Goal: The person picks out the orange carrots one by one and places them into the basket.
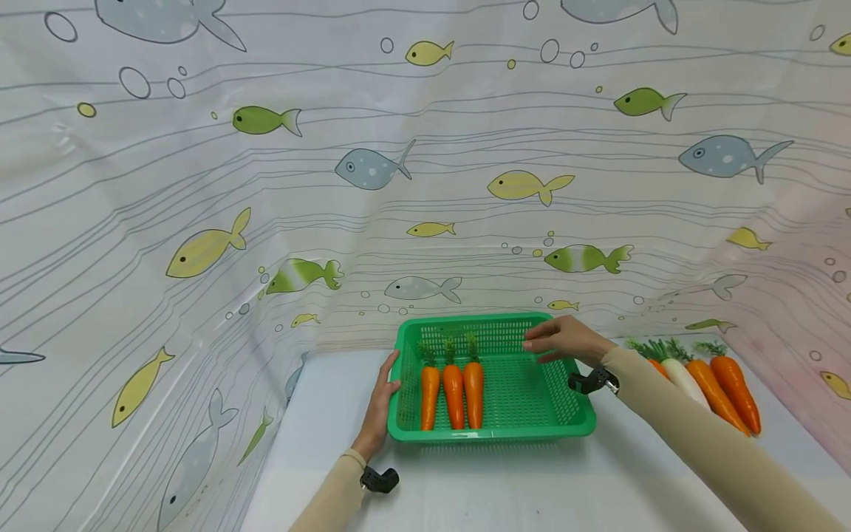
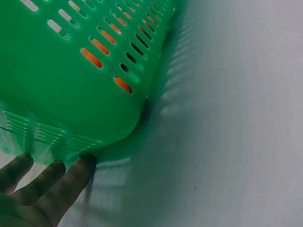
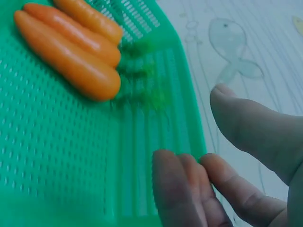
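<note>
A green plastic basket (image 1: 492,434) stands on the white table, with perforated walls and floor. Three orange carrots (image 1: 453,395) with green tops lie side by side in its left half. My left hand (image 1: 379,406) holds the basket's left side, thumb at the rim; in the left wrist view its fingertips (image 2: 85,161) meet the outer wall. Over the back right corner of the basket hovers my right hand (image 1: 565,341), holding nothing. Its thumb and fingers stand apart in the right wrist view, where the carrots (image 3: 71,61) lie beyond them.
Right of the basket, more orange carrots (image 1: 734,391) and a white radish (image 1: 688,380) with leafy tops lie on the table (image 1: 505,488). A fish-patterned sheet (image 1: 465,207) rises behind the table and along both sides.
</note>
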Motion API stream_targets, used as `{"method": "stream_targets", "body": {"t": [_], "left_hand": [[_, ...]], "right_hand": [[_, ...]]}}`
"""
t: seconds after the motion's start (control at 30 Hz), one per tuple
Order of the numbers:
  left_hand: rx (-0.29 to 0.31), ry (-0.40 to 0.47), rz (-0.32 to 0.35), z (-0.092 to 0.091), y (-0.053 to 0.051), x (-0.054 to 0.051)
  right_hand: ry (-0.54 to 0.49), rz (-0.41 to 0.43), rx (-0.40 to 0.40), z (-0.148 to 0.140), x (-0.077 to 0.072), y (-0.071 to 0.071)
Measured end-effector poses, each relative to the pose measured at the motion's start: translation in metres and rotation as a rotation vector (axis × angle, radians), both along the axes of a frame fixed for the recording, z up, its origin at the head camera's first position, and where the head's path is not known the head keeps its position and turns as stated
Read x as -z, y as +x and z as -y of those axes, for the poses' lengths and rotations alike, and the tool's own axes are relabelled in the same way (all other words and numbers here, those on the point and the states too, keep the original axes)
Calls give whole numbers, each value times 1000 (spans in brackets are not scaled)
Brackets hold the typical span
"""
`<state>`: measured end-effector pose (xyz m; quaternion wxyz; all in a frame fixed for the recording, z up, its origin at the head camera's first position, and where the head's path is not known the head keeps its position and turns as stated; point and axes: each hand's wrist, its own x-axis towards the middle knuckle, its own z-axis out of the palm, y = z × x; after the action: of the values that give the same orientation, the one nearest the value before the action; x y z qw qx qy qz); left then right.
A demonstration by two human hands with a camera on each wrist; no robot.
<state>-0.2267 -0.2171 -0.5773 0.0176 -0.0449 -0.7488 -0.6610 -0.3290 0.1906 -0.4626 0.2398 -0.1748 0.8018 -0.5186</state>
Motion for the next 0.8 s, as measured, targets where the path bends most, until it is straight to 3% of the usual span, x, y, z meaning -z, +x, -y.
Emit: {"method": "stream_targets", "body": {"t": [0.23,0.5,0.63,0.8], "left_hand": [[-9,-16,-11,1,0,0],[-3,-13,-8,1,-1,1],[-5,-6,5,1,-1,2],[-5,-16,6,1,-1,1]], "right_hand": [[21,-11,73,-46,-5,1],[175,-28,219,-102,5,5],[237,-28,243,-135,8,8],[304,-22,247,-165,0,14]]}}
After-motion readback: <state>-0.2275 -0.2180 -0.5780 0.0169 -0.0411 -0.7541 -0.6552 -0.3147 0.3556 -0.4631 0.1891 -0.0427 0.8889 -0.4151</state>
